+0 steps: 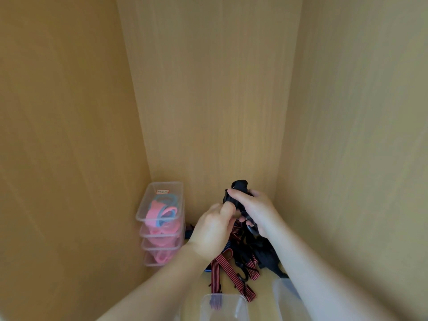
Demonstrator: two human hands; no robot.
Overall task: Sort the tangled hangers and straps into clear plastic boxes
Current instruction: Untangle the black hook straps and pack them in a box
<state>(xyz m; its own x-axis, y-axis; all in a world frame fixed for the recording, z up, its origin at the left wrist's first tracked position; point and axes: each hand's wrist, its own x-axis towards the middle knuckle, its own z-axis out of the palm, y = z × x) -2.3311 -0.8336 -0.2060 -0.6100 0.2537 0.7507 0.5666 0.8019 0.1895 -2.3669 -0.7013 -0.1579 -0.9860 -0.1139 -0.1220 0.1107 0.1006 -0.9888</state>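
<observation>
Two hands are holding a black strap above a tangled pile inside a wooden cabinet.
The right hand is curling its fingers round the black strap, and the left hand is pinching it from the side. The pile of striped straps is lying on the cabinet floor just under them. A stack of clear boxes holding pink and blue pieces is standing in the left corner.

Home wardrobe interior: bare wood-grain panels, stacked storage boxes.
</observation>
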